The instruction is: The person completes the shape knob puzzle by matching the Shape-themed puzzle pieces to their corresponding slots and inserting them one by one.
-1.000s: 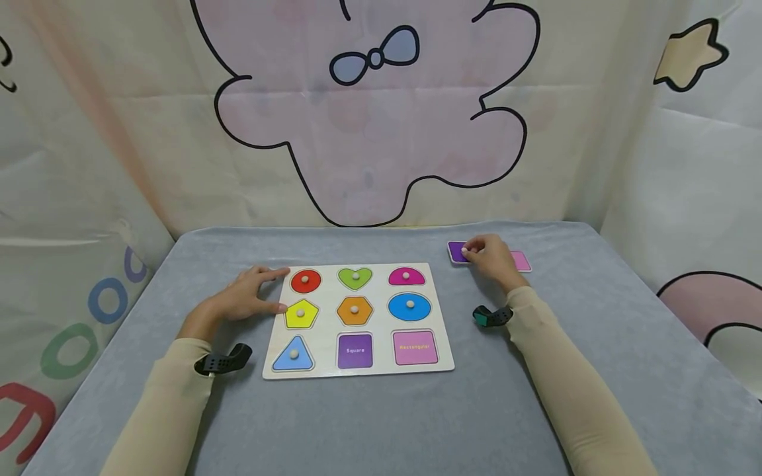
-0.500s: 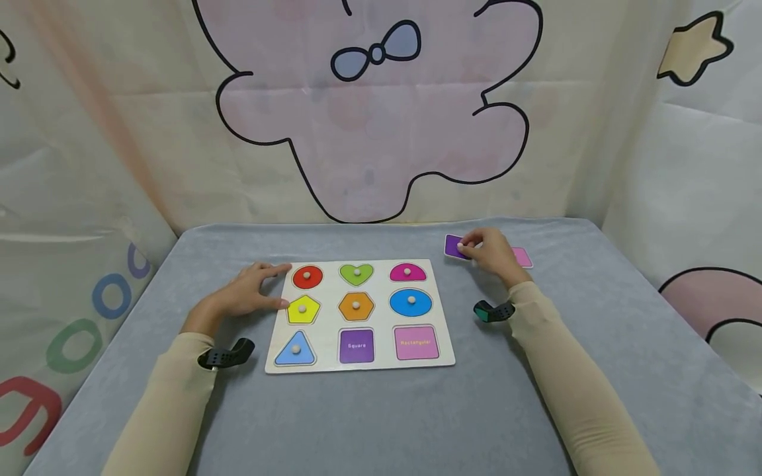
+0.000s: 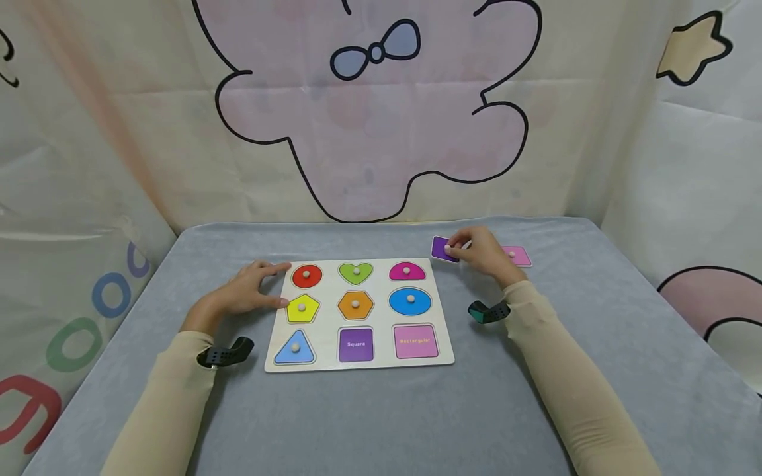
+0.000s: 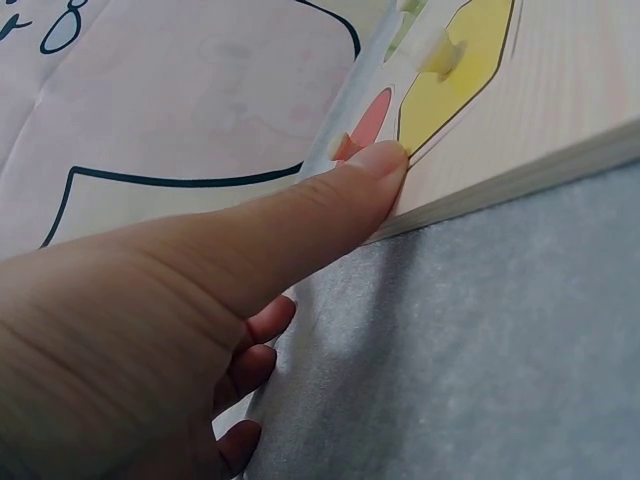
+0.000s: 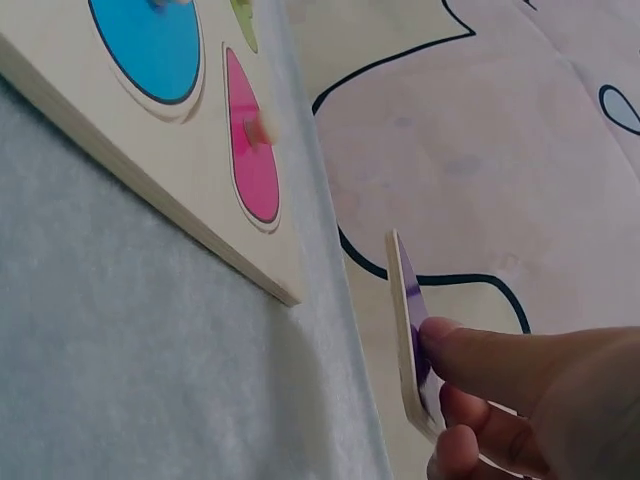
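My right hand (image 3: pixel 483 251) pinches the knob of a purple square puzzle piece (image 3: pixel 439 249) beyond the board's far right corner. In the right wrist view the piece (image 5: pixel 407 340) is tilted up on its edge, its underside off the table. A pink rectangular piece (image 3: pixel 519 256) with a knob lies behind that hand, partly hidden. My left hand (image 3: pixel 244 291) rests at the left edge of the white wooden puzzle board (image 3: pixel 326 344), fingers spread. Its thumb (image 4: pixel 340 205) presses on the board's edge by the yellow pentagon (image 3: pixel 302 309).
Several knobbed shapes fill the board, among them a blue ellipse (image 3: pixel 400 305) and a blue triangle (image 3: pixel 292 354). Printed recesses marked Square (image 3: pixel 356 354) and Rectangular (image 3: pixel 415 350) show in its near row. A grey cloth (image 3: pixel 357 423) covers the table.
The purple square piece has been lifted and carried a little left toward the board by my right hand, uncovering more of the pink piece. My left hand stays on the board's edge.
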Demonstrator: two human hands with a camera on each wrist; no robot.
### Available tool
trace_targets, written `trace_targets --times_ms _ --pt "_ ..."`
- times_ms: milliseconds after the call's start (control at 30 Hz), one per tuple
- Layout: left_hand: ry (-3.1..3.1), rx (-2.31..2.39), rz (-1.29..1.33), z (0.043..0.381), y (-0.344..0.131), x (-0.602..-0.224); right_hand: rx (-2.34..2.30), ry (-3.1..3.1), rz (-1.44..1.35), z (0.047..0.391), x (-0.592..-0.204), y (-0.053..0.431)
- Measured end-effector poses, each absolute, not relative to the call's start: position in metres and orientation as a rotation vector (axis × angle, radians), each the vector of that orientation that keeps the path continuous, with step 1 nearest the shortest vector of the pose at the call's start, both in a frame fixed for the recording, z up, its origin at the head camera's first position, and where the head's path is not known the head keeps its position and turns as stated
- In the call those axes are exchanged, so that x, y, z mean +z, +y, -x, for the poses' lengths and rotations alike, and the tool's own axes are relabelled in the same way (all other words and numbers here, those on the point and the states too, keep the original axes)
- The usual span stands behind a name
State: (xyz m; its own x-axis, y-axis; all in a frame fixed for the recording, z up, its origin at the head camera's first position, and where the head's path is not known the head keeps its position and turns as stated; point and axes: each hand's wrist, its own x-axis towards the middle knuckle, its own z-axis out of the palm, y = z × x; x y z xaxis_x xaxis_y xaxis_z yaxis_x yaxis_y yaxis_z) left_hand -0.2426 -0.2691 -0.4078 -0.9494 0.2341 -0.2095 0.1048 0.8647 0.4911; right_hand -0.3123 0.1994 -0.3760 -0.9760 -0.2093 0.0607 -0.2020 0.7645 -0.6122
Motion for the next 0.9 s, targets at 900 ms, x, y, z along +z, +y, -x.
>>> trace_targets --times_ms 900 --pt "2.745 0.755 -0.269 0.239 -0.272 -0.404 -0.926 2.919 0.471 0.301 -0.374 0.178"
